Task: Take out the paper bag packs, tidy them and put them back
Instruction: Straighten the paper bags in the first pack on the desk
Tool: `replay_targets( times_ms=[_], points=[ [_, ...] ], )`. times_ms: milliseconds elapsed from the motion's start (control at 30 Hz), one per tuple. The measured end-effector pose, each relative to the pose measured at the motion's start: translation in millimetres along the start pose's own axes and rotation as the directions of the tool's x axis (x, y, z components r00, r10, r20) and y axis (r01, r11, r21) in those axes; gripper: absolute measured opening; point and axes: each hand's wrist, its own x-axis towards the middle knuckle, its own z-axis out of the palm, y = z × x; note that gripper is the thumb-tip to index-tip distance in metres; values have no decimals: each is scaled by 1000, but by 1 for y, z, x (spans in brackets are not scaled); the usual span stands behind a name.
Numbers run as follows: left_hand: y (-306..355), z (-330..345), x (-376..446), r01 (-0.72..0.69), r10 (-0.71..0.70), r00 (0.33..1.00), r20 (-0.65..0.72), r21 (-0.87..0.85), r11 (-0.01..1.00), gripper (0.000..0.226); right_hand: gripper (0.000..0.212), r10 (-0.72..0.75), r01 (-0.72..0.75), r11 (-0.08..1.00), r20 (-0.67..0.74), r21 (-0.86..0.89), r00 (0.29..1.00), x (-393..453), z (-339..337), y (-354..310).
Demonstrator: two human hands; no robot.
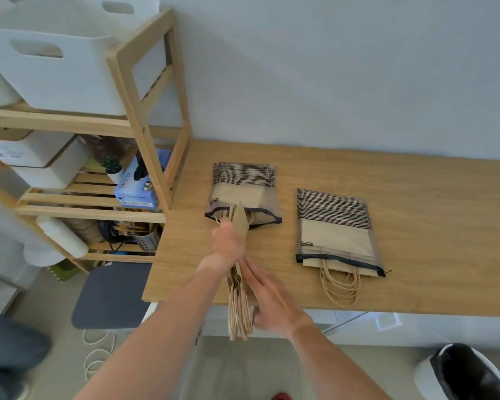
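Centre frame, over the table (416, 197) edge: bags (238, 313) held on edge, tips at the left pouch (243, 183) mouth. Left hand (228, 243) grips them; right hand (269, 295) presses flat-fingered alongside, probably squaring the stack. Right pouch (335, 226) lies filled.

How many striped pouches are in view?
2. The left pouch lies beside the wooden shelf; the right pouch lies apart from it, nearer the table edge. More may be hidden on the shelf.

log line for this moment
left hand grips paper bag stack | right hand flat against it | stack end at left pouch mouth
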Motion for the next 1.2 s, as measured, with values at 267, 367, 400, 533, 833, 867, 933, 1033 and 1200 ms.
replay_targets(
  times_ms=[267,367,400,533,833,867,933,1033,1200],
  points=[
    [11,38,-27,-34,47,987,155,-89,995,31,45,584,-333,411,34,849,811,17,-39,16],
    [7,51,-36,-98,133,973,190,-186,978,25,60,550,-360,89,256,929,795,35,-46,22],
    [5,55,-38,-114,150,973,177,-199,973,31,68,539,-389,60,298,919,788,39,-46,22],
    [-2,60,-53,-153,171,984,54,-247,957,42,98,506,-425,54,342,904,792,46,-46,20],
    [-21,48,-53,114,66,948,311,-528,842,50,65,480,-390,190,261,901,837,39,-68,-9],
    [-23,47,-55,114,78,940,333,-521,846,48,64,485,-373,204,237,905,842,39,-65,-10],
    [-30,52,-57,38,131,946,296,-505,862,52,69,484,-348,222,207,911,850,38,-60,-13],
    [-34,57,-61,-67,180,964,196,-477,877,63,76,462,-362,247,219,899,859,37,-56,-17],
    [-34,60,-57,-152,237,961,145,-442,884,54,80,489,-382,205,244,901,838,30,-51,-15]
  ],
)
